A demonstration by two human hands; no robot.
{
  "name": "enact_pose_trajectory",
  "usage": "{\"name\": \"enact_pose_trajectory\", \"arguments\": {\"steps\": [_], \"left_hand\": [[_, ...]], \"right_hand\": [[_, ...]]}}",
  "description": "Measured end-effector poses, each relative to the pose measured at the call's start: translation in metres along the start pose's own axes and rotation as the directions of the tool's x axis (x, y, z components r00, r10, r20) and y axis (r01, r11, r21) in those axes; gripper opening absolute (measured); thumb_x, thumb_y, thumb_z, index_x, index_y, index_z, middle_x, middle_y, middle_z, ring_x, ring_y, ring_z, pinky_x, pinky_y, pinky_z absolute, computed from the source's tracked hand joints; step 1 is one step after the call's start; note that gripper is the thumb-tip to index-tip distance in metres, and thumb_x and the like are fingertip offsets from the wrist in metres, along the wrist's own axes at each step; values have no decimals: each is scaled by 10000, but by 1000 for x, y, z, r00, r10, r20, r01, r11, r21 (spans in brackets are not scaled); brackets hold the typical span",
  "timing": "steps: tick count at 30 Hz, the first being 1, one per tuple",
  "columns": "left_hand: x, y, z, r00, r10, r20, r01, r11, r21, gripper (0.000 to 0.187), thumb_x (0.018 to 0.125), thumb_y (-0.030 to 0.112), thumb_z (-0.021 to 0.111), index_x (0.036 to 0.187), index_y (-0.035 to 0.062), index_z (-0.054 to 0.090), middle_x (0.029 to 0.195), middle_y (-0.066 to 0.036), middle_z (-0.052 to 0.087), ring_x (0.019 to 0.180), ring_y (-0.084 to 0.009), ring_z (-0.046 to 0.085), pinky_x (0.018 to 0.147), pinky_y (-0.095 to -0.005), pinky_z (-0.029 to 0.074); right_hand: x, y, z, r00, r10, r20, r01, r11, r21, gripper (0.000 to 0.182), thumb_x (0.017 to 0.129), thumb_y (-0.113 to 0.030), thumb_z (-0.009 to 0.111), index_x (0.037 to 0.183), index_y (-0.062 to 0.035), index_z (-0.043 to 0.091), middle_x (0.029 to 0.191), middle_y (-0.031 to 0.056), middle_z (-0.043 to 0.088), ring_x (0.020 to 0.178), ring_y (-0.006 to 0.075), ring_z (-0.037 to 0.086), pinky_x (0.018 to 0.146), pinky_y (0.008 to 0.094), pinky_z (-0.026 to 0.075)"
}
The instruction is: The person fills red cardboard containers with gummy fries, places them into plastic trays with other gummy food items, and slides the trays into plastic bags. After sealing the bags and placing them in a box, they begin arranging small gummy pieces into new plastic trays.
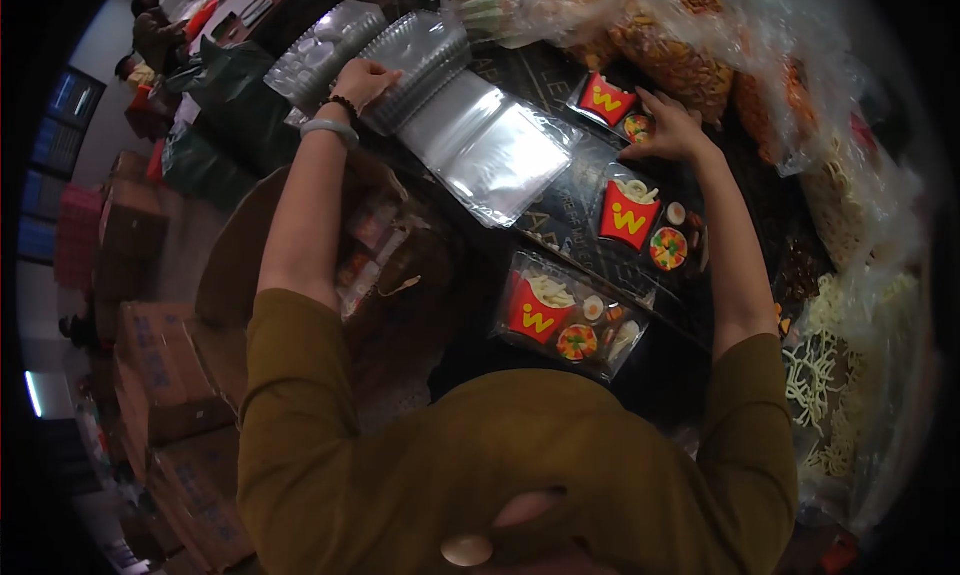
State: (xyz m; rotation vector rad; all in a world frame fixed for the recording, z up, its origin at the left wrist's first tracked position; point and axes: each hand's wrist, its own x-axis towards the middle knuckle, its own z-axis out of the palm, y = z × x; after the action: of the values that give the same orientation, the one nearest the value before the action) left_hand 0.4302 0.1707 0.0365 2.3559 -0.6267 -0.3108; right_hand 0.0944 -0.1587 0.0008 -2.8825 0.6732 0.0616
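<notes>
My left hand [366, 83] is at the stack of clear plastic trays [415, 50], its fingers drawn together at the edge; whether they grip a tray is too small to tell. Over at the upper right, my right hand [664, 125] curls round the end of a clear pack with a red fries box [604, 100] and a small round pizza piece. Below it lies another set, with a red fries box [630, 215] and a pizza piece [668, 247]. A filled clear pack [570, 317] rests nearest my body. Flat clear bags [500, 155] lie between my hands.
Large bags of orange pieces [675, 55] line the back right, with pale strands [825, 375] at the right. An open carton [235, 245] stands at the left, beside stacked boxes [165, 375]. Two people [155, 30] are in the far left background.
</notes>
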Motion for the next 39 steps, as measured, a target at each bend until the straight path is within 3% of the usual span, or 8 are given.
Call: {"name": "enact_pose_trajectory", "arguments": {"steps": [9,18,25,28,31,34,37,39], "left_hand": [[0,9,0,998,-50,48,49,999,22,466,718,424,792,835,-9,666,762,-35,631,673,-112,563,577,-246,441],[13,2,-5,992,-43,116,47,998,-30,485,718,441,791,871,1,658,776,-32,634,672,-119,572,588,-243,465],[10,7,-14,974,-73,216,84,996,-41,439,743,429,775,846,23,645,739,-18,621,589,-86,535,523,-238,440],[10,8,-13,982,-21,190,26,999,-26,416,750,382,774,878,6,649,748,-27,630,595,-98,552,529,-245,450],[15,9,-10,965,208,161,-227,968,105,340,757,258,742,914,-29,647,745,-48,631,610,-109,573,549,-259,471],[3,28,-2,976,171,133,-204,932,300,258,727,132,656,927,-32,652,758,-103,655,659,-190,623,613,-314,502],[13,14,4,859,497,125,-480,694,537,237,683,91,587,890,-3,656,805,-178,655,743,-311,639,680,-374,506],[11,8,5,834,543,102,-497,657,567,213,676,92,561,853,23,657,865,-214,631,824,-391,610,723,-412,493]], "right_hand": [[20,9,10,978,-118,-172,127,991,44,1090,528,-538,820,1434,-172,337,1467,148,333,1339,331,337,1069,513,208],[-111,19,-21,979,19,-202,36,963,266,800,654,-450,794,1341,-166,497,1471,130,339,1341,314,342,1084,456,206],[-183,25,-10,967,101,-235,16,894,448,705,677,-345,795,1288,-99,543,1440,136,391,1307,316,403,1056,440,328],[-205,22,-9,965,119,-232,13,867,499,681,669,-298,800,1268,-82,557,1425,149,408,1297,321,417,1045,436,352],[-222,20,-8,955,102,-277,38,888,459,665,662,-263,801,1253,-68,566,1412,164,421,1285,331,431,1039,432,360],[-236,15,-9,945,109,-310,32,908,418,642,663,-241,797,1236,-54,574,1400,172,434,1268,341,450,1033,425,369],[-246,12,-7,931,109,-349,60,896,440,616,674,-231,789,1222,-44,580,1384,172,454,1246,344,473,1020,419,380],[-252,15,-4,919,125,-373,55,897,438,586,688,-219,781,1210,-37,586,1368,173,472,1232,337,489,1010,411,389]]}}
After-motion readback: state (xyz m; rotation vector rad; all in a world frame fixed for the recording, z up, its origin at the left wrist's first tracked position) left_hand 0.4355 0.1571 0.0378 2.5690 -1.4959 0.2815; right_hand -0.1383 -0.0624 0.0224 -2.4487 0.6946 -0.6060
